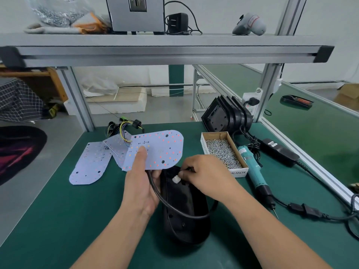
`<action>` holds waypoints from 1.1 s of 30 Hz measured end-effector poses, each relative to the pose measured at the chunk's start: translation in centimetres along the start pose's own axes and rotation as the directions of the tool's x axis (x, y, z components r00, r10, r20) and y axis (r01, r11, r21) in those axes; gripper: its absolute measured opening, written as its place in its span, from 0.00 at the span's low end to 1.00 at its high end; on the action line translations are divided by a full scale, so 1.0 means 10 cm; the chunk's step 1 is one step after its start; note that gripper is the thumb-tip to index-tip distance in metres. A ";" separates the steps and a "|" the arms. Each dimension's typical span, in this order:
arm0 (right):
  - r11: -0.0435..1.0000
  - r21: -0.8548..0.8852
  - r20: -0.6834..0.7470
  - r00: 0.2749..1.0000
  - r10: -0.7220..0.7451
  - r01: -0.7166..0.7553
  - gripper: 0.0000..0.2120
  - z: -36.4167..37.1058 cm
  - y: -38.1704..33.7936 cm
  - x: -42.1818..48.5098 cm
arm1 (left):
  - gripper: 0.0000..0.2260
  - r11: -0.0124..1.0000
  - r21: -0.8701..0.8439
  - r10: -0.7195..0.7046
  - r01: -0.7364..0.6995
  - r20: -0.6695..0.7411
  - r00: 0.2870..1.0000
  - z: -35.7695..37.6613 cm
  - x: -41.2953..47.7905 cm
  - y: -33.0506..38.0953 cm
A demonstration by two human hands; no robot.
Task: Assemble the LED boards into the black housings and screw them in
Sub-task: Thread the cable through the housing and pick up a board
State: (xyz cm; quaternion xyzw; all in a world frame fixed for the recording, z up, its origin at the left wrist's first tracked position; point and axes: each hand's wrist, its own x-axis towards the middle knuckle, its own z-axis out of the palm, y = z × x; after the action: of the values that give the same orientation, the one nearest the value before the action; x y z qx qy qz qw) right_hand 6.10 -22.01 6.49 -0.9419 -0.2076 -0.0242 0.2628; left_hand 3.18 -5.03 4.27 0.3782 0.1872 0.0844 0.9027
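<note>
Gripping an LED board (pixel 161 150) in the left hand (pixel 139 185), thumb on its face, above the black housing (pixel 186 216). Pinching a white connector (pixel 176 179) with the right hand (pixel 204 175) at the housing's far end. Underneath, green bench mat (pixel 58 210); alongside, screw box (pixel 223 152) and electric screwdriver (pixel 254 171); beyond, grey floor (pixel 165 111).

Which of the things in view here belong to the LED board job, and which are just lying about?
For the job: LED board in left hand; black housing; white connector pinched by right hand; spare boards; stacked housings; screw box; electric screwdriver.

Lying about: plug adapter, bag and grey device on the shelf; black tray on the next bench.
</note>
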 end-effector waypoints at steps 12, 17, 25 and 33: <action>0.923 0.367 0.090 0.992 0.090 -0.117 0.04 0.04 0.07 -0.01 | 0.13 0.973 0.121 0.192 -0.195 0.033 0.981 -0.01 0.01 -0.04; 0.985 0.146 -0.026 0.995 0.093 -0.089 0.08 -0.02 0.21 0.02 | 0.11 0.967 0.186 0.171 -0.175 0.038 0.985 -0.08 0.07 -0.04; 0.992 0.122 -0.163 0.986 -0.020 0.040 0.08 0.09 0.21 0.02 | 0.13 0.943 0.319 0.017 -0.095 0.238 0.971 -0.19 0.05 0.07; 0.821 0.571 -0.215 0.967 0.136 0.012 0.15 0.02 0.13 0.00 | 0.19 0.899 0.437 -0.179 0.028 0.306 0.935 -0.21 -0.03 0.12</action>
State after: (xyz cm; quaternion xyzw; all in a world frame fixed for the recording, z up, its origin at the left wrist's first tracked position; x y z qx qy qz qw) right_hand 6.66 -22.92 5.73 -0.8168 -0.1403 -0.0692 0.5554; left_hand 2.09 -2.89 3.89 0.5642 0.0631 -0.0737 0.8199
